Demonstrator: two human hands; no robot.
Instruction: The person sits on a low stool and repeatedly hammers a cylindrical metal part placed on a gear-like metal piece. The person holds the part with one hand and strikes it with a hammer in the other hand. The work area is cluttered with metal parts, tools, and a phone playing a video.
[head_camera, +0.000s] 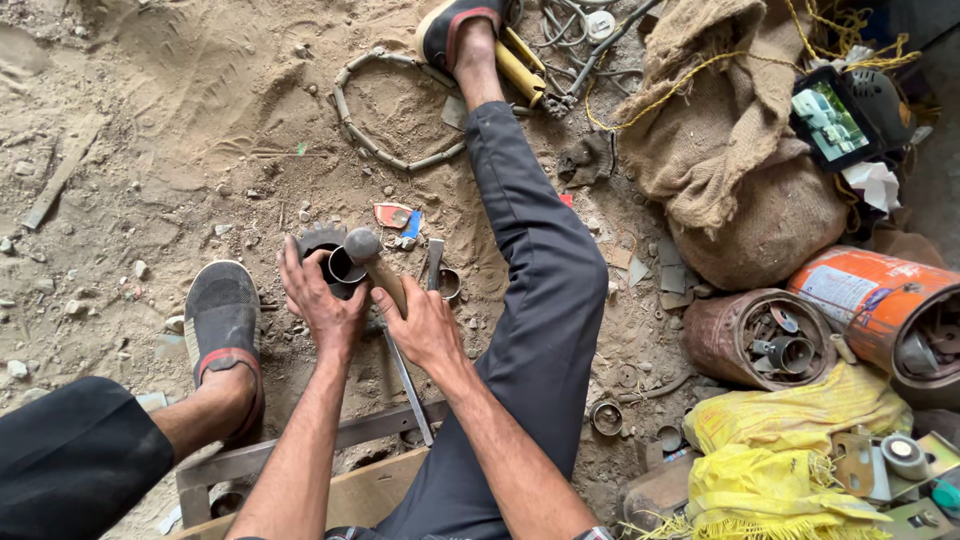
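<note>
**Hands on the metal ring**

While you sit on the sand, your left hand (322, 300) curls around the metal ring (340, 268), and your right hand (420, 325) grips a hammer-like tool (372, 262) resting on it; beyond the ring lies, perhaps, a red scrap (393, 214).

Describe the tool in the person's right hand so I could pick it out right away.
Start at the long dark trouser leg running down the middle of the sandy ground; both hands meet just left of it. The right hand grips a hammer by its wooden handle, its rounded grey metal head resting by the short metal ring that the left hand steadies. Nothing else nearby has that ball-shaped head.
</note>
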